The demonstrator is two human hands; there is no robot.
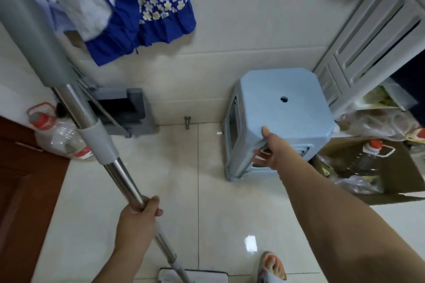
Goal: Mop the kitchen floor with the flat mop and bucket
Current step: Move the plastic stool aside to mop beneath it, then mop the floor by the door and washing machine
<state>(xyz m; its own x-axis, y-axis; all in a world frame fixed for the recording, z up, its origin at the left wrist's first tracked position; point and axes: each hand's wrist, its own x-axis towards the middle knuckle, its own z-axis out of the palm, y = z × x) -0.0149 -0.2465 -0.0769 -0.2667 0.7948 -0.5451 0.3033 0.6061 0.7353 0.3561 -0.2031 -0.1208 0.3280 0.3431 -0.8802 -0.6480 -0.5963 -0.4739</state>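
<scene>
1. We held the mop handle (pixel 108 154) in our left hand (pixel 138 220), fingers wrapped round the steel tube, while the mop head (pixel 195 276) lay flat on the floor (pixel 184 190) on the near side of the stool.
2. Our right hand (pixel 268 151) gripped the near edge of the blue stool (pixel 280 108), thumb on the seat and fingers curled under the rim; the stool looked tilted, its near corner leg on the tile.
3. To do this well, we judged, the stool should be lifted rather than dragged, since the tile looked wet and shiny, and set somewhere already mopped so the patch beneath could be wiped.
4. The grey bucket (pixel 128 110) stood against the wall, well to the left of the stool; we could not tell whether it held water.
5. Left of the bucket stood a clear jug with a red cap (pixel 59 135), seemingly near empty.
6. Right of the stool stood another red-capped jug (pixel 370 156); its contents were unclear.
</scene>
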